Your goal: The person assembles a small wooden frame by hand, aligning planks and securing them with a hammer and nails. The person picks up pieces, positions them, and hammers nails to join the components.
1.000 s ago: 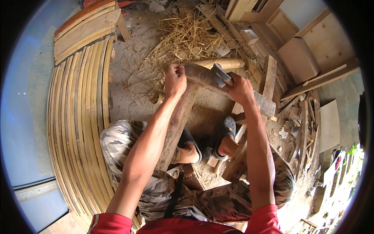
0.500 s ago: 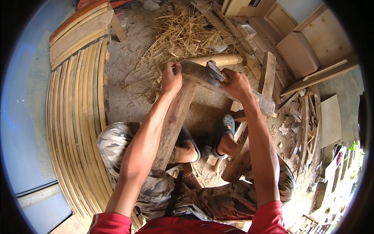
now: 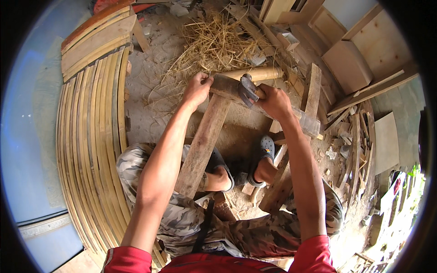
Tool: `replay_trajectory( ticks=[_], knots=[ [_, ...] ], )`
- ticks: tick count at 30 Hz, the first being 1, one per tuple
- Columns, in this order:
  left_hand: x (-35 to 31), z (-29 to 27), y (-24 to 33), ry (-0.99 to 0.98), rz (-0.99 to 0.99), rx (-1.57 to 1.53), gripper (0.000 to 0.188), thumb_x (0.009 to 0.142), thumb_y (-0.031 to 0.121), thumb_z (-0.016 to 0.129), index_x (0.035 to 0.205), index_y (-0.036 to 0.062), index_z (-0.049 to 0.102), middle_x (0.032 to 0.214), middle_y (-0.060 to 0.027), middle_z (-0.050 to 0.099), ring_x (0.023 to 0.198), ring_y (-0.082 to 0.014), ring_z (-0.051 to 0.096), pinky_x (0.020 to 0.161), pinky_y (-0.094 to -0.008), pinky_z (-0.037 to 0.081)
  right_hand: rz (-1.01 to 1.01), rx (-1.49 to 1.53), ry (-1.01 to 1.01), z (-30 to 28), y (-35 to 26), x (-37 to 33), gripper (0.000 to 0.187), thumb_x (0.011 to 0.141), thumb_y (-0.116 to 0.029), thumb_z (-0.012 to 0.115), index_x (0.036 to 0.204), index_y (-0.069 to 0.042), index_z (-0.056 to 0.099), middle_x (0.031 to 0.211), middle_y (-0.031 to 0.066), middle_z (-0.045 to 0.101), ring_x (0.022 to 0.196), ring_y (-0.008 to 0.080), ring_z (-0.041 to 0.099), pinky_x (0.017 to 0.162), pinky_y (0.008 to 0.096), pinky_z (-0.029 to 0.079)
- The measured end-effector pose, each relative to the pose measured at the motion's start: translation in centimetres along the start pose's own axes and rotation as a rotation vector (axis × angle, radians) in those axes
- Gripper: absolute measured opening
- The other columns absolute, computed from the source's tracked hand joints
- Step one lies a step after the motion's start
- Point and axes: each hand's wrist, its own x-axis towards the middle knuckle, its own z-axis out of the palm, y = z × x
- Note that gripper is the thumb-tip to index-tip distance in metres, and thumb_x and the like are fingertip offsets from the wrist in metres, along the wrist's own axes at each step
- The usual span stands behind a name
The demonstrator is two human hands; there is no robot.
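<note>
My right hand (image 3: 275, 102) grips a claw hammer (image 3: 247, 91) by its handle, close to the dark metal head. The head lies over a thick wooden crosspiece (image 3: 225, 86). By the left end of that crosspiece is my left hand (image 3: 197, 92), its fingers pinched together; what they hold, if anything, is too small to make out. A long wooden plank (image 3: 204, 143) slants from under the crosspiece down toward my lap. At the crosspiece's right end, another wooden piece (image 3: 312, 88) extends away from me.
Along the left lies a slatted bamboo bench (image 3: 88, 150). A heap of straw (image 3: 214, 43) and a bamboo pole (image 3: 255, 73) lie ahead. Wooden panels (image 3: 348, 63) stand at the far right, with scrap wood (image 3: 357, 145) below them. My clog-shod feet (image 3: 267, 146) are under the crosspiece.
My left hand has shifted slightly left along the crosspiece's end. The plank's top edge has moved a little, and the hammer head has turned slightly and lowered in my right hand.
</note>
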Motion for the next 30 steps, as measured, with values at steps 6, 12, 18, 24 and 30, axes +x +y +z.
replay_trajectory(
  ticks=[6, 12, 18, 24, 30],
  knots=[
    [-1.9, -1.0, 2.4, 0.096, 0.254, -0.107, 0.021, 0.093, 0.028, 0.072, 0.103, 0.0097, 0.073, 0.080, -0.0004, 0.071, 0.061, -0.0066, 0.058, 0.052, -0.0235, 0.046, 0.064, -0.003, -0.044, -0.3, -0.3, -0.2, 0.049, 0.076, -0.050, 0.077, 0.110, -0.016, 0.069, 0.096, 0.0158, 0.072, 0.094, 0.0354, 0.068, 0.081, 0.0470, 0.052],
    [-2.3, 1.2, 2.3, 0.006, 0.515, 0.049, 0.018, 0.093, 0.019, 0.069, 0.106, 0.0079, 0.071, 0.102, -0.0072, 0.074, 0.093, -0.0187, 0.070, 0.084, -0.0350, 0.053, 0.067, 0.009, -0.054, -0.4, -0.5, 0.0, 0.054, 0.074, -0.052, 0.079, 0.112, -0.016, 0.070, 0.095, 0.0152, 0.073, 0.094, 0.0352, 0.069, 0.081, 0.0459, 0.052],
    [-1.7, 1.4, 1.6, -0.056, 0.516, 0.091, 0.017, 0.091, 0.018, 0.070, 0.106, 0.0086, 0.070, 0.098, -0.0053, 0.074, 0.092, -0.0174, 0.069, 0.084, -0.0342, 0.051, 0.080, 0.024, -0.044, -0.4, -0.5, -0.1, 0.053, 0.073, -0.051, 0.079, 0.110, -0.014, 0.071, 0.093, 0.0152, 0.073, 0.093, 0.0353, 0.069, 0.081, 0.0457, 0.052],
    [-1.3, 0.8, 2.8, -0.097, 0.391, 0.278, 0.018, 0.093, 0.023, 0.068, 0.107, 0.0123, 0.069, 0.098, -0.0037, 0.074, 0.091, -0.0182, 0.069, 0.081, -0.0352, 0.051, 0.066, 0.021, -0.063, -0.4, -0.1, 0.4, 0.052, 0.073, -0.049, 0.081, 0.110, -0.013, 0.071, 0.093, 0.0163, 0.073, 0.093, 0.0361, 0.068, 0.081, 0.0462, 0.052],
    [-0.7, 0.4, 3.2, -0.089, 0.428, 0.410, 0.018, 0.093, 0.027, 0.068, 0.108, 0.0163, 0.069, 0.097, -0.0046, 0.074, 0.089, -0.0202, 0.069, 0.077, -0.0364, 0.052, 0.044, 0.111, 0.002, -0.5, 0.0, 0.9, 0.050, 0.076, -0.046, 0.080, 0.106, -0.008, 0.070, 0.089, 0.0189, 0.071, 0.088, 0.0366, 0.069, 0.078, 0.0465, 0.052]
  ],
)
